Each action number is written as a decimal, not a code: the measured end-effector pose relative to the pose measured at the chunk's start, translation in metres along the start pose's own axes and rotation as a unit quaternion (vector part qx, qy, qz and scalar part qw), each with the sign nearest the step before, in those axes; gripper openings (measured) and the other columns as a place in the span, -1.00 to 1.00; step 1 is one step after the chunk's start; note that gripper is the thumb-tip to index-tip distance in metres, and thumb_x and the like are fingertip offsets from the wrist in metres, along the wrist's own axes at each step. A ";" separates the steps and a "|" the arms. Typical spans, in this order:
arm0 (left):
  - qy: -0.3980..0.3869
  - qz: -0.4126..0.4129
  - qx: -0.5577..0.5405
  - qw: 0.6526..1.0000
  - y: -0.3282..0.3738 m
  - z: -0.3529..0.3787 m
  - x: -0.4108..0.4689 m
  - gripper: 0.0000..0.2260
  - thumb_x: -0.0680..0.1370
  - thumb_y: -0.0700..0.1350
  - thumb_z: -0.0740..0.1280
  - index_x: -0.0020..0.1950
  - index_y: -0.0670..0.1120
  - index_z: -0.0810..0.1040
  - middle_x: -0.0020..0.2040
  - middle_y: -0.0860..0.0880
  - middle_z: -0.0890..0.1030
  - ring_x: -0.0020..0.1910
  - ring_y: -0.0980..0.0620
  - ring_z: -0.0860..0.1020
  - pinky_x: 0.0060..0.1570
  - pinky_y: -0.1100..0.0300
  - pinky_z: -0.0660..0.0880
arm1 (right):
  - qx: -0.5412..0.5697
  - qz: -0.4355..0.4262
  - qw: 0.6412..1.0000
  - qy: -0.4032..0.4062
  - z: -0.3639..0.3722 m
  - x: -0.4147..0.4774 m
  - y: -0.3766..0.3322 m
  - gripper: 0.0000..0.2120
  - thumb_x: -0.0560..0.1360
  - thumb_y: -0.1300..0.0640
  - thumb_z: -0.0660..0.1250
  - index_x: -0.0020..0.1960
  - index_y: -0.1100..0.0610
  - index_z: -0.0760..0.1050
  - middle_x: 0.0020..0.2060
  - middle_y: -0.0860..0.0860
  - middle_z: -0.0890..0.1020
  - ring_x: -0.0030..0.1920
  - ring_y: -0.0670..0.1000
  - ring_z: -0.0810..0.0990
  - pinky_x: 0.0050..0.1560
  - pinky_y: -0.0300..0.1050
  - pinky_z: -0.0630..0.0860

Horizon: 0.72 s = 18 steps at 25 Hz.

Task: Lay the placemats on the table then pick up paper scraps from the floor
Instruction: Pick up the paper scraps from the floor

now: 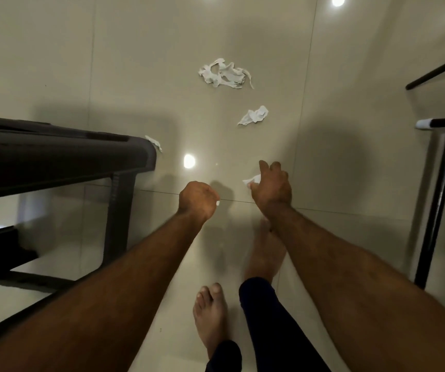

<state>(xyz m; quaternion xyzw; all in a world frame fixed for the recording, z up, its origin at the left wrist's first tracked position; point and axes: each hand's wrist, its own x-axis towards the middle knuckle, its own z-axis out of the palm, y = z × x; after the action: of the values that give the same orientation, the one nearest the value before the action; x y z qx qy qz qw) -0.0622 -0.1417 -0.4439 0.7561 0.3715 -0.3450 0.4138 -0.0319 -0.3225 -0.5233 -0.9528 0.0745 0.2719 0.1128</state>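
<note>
The dark desk [68, 151] edge bounds the left; a small scrap [153, 143] lies at its corner. My left grip [198, 200] is clenched on a white scrap bit [218, 203]. Open floor [135, 63] ahead carries a torn scrap pile [225, 74] and a crumpled scrap [253, 116]. My right grip [271, 187] pinches a scrap piece [251, 181]. A black frame leg [436, 205] bounds the right.

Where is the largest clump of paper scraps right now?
Head view, upper centre: the largest clump lies on the floor, just beyond a smaller crumpled scrap, right of the dark table.
</note>
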 end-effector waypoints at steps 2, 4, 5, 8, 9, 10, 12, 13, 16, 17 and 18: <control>0.009 -0.014 0.002 1.000 -0.002 -0.003 0.008 -0.76 0.58 -0.29 0.24 0.11 -0.31 0.67 -0.02 -0.22 0.69 -0.04 -0.22 0.63 0.09 -0.14 0.61 | -0.024 -0.019 1.000 -0.005 0.011 0.003 -0.002 -0.57 0.46 0.15 0.44 0.28 0.03 0.42 0.18 0.10 0.44 0.10 0.21 0.47 -0.22 -0.07 0.46; 0.029 -0.014 0.010 0.999 -0.001 -0.005 0.014 -0.75 0.57 -0.28 0.23 0.10 -0.35 0.65 0.04 -0.29 0.68 0.05 -0.31 0.64 0.12 -0.22 0.59 | -0.010 -0.054 0.998 -0.019 0.013 0.008 -0.002 -0.65 0.45 0.30 0.35 0.21 0.09 0.48 0.12 0.14 0.49 0.06 0.25 0.51 -0.17 -0.04 0.51; 0.037 -0.011 0.017 0.999 0.001 -0.006 0.015 -0.75 0.57 -0.28 0.23 0.09 -0.36 0.65 0.06 -0.31 0.68 0.08 -0.33 0.63 0.12 -0.24 0.57 | 0.006 -0.073 0.997 -0.036 0.014 0.012 -0.001 -0.64 0.44 0.34 0.31 0.21 0.12 0.51 0.11 0.15 0.52 0.06 0.27 0.53 -0.07 -0.01 0.55; 0.053 -0.005 0.029 0.998 0.010 -0.014 0.019 -0.75 0.58 -0.28 0.22 0.08 -0.36 0.65 0.06 -0.31 0.68 0.09 -0.32 0.63 0.14 -0.23 0.56 | 0.105 -0.060 0.988 -0.092 0.008 0.020 0.001 -0.59 0.45 0.34 0.27 0.27 0.16 0.56 0.17 0.15 0.60 0.19 0.21 0.55 0.24 -0.03 0.49; 0.061 -0.006 0.031 0.998 0.014 -0.019 0.020 -0.74 0.58 -0.28 0.21 0.07 -0.37 0.65 0.05 -0.31 0.68 0.09 -0.32 0.63 0.14 -0.23 0.56 | 0.144 -0.042 0.985 -0.088 0.003 0.020 0.000 -0.58 0.45 0.32 0.25 0.28 0.16 0.57 0.19 0.13 0.62 0.23 0.16 0.55 0.30 -0.07 0.44; 0.067 -0.004 0.031 0.997 0.018 -0.026 0.020 -0.74 0.58 -0.28 0.21 0.07 -0.37 0.65 0.05 -0.31 0.68 0.09 -0.33 0.62 0.14 -0.23 0.56 | 0.176 -0.033 0.981 -0.077 -0.001 0.020 -0.002 -0.57 0.43 0.29 0.22 0.27 0.16 0.58 0.19 0.11 0.64 0.25 0.13 0.55 0.33 -0.11 0.42; 0.086 0.007 0.046 0.995 0.025 -0.038 0.022 -0.74 0.58 -0.28 0.21 0.06 -0.38 0.65 0.05 -0.32 0.67 0.09 -0.33 0.62 0.13 -0.22 0.56 | 0.210 -0.034 0.975 -0.059 -0.015 0.022 -0.005 -0.56 0.39 0.28 0.19 0.21 0.17 0.63 0.15 0.10 0.68 0.22 0.09 0.59 0.32 -0.19 0.40; 0.096 0.010 0.057 0.994 0.029 -0.044 0.022 -0.75 0.58 -0.28 0.21 0.05 -0.38 0.65 0.04 -0.32 0.67 0.09 -0.33 0.61 0.10 -0.19 0.57 | 0.221 -0.030 0.973 -0.056 -0.024 0.026 -0.008 -0.58 0.40 0.32 0.21 0.18 0.17 0.65 0.11 0.10 0.69 0.18 0.08 0.62 0.30 -0.22 0.42; 0.127 0.016 0.080 0.988 0.045 -0.060 0.028 -0.77 0.58 -0.28 0.24 0.02 -0.37 0.65 0.02 -0.31 0.67 0.07 -0.32 0.61 -0.10 0.05 0.52 | 0.229 -0.013 0.973 -0.026 -0.059 0.047 -0.021 -0.60 0.42 0.41 0.22 0.12 0.15 0.68 0.06 0.09 0.71 0.11 0.08 0.65 0.22 -0.30 0.41; 0.126 0.030 0.107 0.986 0.049 -0.064 0.035 -0.78 0.59 -0.27 0.25 0.06 -0.35 0.65 0.05 -0.29 0.67 0.08 -0.29 0.61 -0.09 0.08 0.51 | 0.217 -0.010 0.976 -0.006 -0.070 0.057 -0.029 -0.60 0.42 0.40 0.22 0.11 0.15 0.69 0.07 0.10 0.70 0.10 0.09 0.64 0.21 -0.26 0.42; 0.108 0.028 0.147 0.983 0.054 -0.066 0.044 -0.77 0.62 -0.23 0.27 0.13 -0.30 0.65 0.10 -0.26 0.67 0.12 -0.23 0.61 0.00 0.08 0.54 | 0.204 -0.012 0.979 0.021 -0.079 0.071 -0.035 -0.61 0.41 0.39 0.23 0.11 0.17 0.68 0.07 0.13 0.70 0.09 0.13 0.64 0.19 -0.20 0.45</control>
<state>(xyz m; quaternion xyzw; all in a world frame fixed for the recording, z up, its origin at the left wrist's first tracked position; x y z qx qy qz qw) 0.0188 -0.0918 -0.4326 0.8514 0.3381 -0.3008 0.2651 0.0746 -0.3145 -0.4895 -0.9161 0.1193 0.2291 0.3066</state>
